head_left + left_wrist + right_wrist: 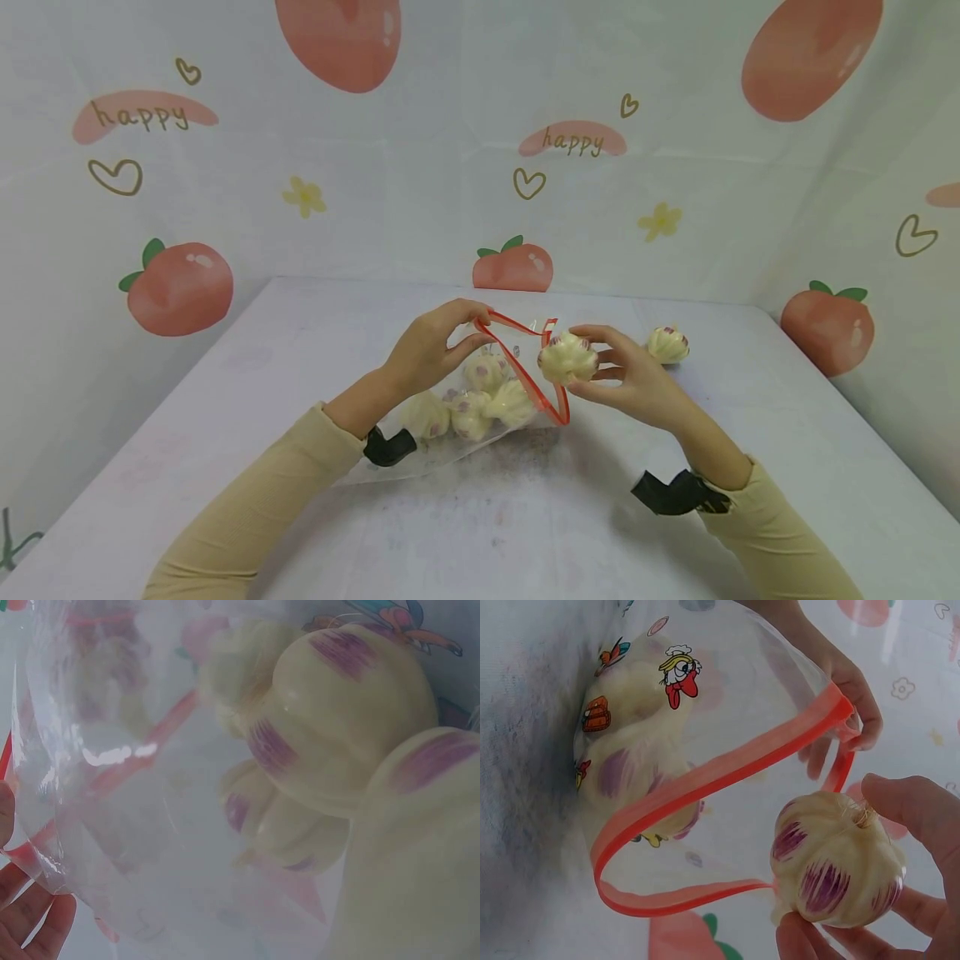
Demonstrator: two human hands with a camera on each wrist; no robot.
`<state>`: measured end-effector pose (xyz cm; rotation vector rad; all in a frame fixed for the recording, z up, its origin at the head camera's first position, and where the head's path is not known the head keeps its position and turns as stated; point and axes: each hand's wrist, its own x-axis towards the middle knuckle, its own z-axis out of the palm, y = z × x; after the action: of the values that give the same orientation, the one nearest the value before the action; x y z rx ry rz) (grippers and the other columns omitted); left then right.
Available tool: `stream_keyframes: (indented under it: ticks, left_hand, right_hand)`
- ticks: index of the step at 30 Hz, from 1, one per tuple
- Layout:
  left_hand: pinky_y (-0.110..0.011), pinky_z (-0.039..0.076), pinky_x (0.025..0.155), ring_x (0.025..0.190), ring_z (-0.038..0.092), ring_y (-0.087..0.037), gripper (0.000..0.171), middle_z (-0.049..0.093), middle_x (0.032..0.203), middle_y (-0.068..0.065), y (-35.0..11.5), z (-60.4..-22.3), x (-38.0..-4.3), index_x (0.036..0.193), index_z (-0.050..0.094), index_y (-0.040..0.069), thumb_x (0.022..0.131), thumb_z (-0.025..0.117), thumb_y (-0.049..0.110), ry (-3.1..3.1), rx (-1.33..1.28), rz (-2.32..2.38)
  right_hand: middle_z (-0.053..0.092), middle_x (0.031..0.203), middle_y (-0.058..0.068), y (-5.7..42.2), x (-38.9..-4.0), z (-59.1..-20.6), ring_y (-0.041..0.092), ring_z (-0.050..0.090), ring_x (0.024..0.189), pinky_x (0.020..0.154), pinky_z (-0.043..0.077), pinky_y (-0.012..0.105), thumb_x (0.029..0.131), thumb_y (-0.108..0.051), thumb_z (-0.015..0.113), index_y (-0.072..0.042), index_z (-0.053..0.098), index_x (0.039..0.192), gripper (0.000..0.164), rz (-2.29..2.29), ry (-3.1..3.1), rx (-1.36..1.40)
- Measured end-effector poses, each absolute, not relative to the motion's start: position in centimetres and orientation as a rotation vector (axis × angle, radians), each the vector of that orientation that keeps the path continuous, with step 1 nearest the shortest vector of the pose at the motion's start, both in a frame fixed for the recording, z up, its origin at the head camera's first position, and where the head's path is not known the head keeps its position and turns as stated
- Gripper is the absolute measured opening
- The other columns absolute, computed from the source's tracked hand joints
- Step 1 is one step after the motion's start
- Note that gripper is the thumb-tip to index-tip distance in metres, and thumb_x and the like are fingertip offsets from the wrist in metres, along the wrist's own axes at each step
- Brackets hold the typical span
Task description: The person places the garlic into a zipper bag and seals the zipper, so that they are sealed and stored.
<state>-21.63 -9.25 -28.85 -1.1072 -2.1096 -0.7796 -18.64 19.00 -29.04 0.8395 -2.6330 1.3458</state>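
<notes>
A clear plastic zip bag (450, 450) with a red-edged mouth lies on its side on the table, its opening facing right. Several garlic bulbs (471, 414), cream with purple patches, show through its film. My left hand (423, 346) pinches the upper rim of the mouth, holding it apart. In my right hand (637, 379) a garlic bulb (838, 859) is gripped between thumb and fingers, right at the bag's opening. Printed cartoon figures mark the bag in the right wrist view. The left wrist view looks through the film at the bulbs (352, 712) inside.
One more garlic bulb (667, 345) sits on the table behind my right hand. The white table (480, 533) meets a printed cloth backdrop (420, 167) at the back and sides. Black straps (678, 492) are on both wrists.
</notes>
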Motion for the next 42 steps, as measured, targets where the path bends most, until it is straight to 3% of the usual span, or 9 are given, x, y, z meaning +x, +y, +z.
stream_keyframes:
  ticks: [25,42]
  left_hand:
    - [-0.03,0.052,0.077,0.091,0.062,-0.019,0.025,0.066,0.1,-0.009,-9.2,-28.9,-21.6,0.1,0.06,0.002,0.08,0.072,0.01,-2.123,-1.103,-0.776]
    - [-0.033,0.053,0.077,0.091,0.062,-0.02,0.025,0.066,0.1,-0.009,-9.1,-28.9,-21.6,0.099,0.06,0.003,0.08,0.072,0.01,-2.116,-1.111,-0.785]
  right_hand:
    - [0.052,0.128,0.012,18.3,-18.4,-29.1,0.007,0.059,0.086,0.081,0.053,0.02,0.077,-0.008,0.075,-0.008,0.047,0.131,0.061,1.303,-2.591,0.94]
    - [0.051,0.132,0.011,17.8,-18.2,-29.1,0.008,0.059,0.094,0.082,0.054,0.023,0.079,-0.01,0.074,-0.008,0.046,0.133,0.061,1.292,-2.609,1.001]
